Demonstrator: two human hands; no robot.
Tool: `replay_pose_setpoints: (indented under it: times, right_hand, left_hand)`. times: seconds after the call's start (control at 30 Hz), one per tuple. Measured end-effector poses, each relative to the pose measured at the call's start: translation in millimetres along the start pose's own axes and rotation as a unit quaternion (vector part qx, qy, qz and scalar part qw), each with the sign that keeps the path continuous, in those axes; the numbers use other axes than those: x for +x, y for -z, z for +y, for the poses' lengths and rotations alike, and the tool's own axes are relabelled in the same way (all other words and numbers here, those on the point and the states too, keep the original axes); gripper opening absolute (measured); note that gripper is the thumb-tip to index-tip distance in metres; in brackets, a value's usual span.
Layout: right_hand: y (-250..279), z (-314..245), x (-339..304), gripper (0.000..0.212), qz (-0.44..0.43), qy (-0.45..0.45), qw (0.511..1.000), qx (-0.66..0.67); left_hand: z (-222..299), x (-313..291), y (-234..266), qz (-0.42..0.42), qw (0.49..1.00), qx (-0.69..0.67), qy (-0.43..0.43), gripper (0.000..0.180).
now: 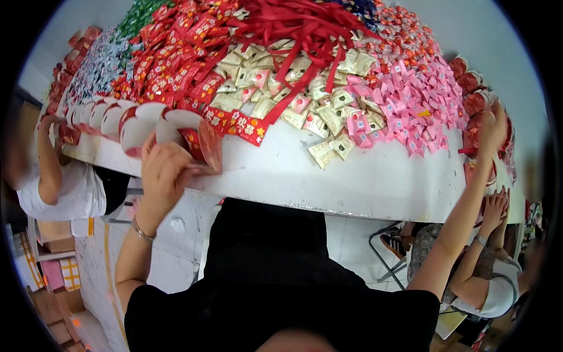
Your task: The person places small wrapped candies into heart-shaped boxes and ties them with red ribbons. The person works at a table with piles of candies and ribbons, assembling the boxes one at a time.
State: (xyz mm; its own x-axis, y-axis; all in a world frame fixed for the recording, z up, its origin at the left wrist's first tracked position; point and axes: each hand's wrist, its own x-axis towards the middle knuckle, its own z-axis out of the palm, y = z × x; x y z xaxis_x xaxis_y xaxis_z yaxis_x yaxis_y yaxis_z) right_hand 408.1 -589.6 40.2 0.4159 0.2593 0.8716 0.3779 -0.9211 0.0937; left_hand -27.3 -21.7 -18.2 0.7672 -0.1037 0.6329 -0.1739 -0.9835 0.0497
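My left hand is at the table's front edge on the left, its fingers closed on the rim of an open red paper box. Other open boxes, red outside and white inside, stand in a row to its left. My right arm stretches far to the right. There my right hand is raised beside several red boxes; its fingers are smeared and partly hidden, so any hold cannot be made out. In front of me lie cream-wrapped sweets, red printed packets and pink wrapped pieces.
Red ribbons lie over the heap, with blue-grey and green wrapped pieces at the far left. Co-workers sit at the left and right of the white table. A folding stool stands under it.
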Motion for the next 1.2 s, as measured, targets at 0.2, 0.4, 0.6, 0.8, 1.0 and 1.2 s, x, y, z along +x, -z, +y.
replay_pose_setpoints:
  times: [0.2,0.4,0.6,0.8,1.0,1.2]
  right_hand:
    - [-136,-190,85,0.025,-0.178,-0.028,0.936,0.303]
    - [-269,-255,151,0.020,-0.272,-0.136,0.935,0.184]
    - [-317,-306,167,0.028,-0.199,0.156,0.941,0.225]
    - [-332,-354,162,0.033,-0.373,0.146,0.916,0.002]
    - [-289,-262,201,0.033,-0.287,-0.153,0.841,0.432]
    - [-272,-192,158,0.028,-0.535,0.209,0.817,0.048]
  left_hand:
    - [57,12,-31,0.020,0.990,-0.104,-0.096,0.015]
    - [67,33,-63,0.041,0.975,-0.185,-0.118,0.012]
    - [69,19,-81,0.188,0.961,-0.194,-0.053,0.043]
    - [39,-4,-56,0.150,0.979,-0.127,-0.053,0.047]
    - [21,-9,-12,0.053,0.967,-0.245,-0.038,0.056]
    - [26,3,-35,0.019,0.932,-0.360,-0.024,0.041]
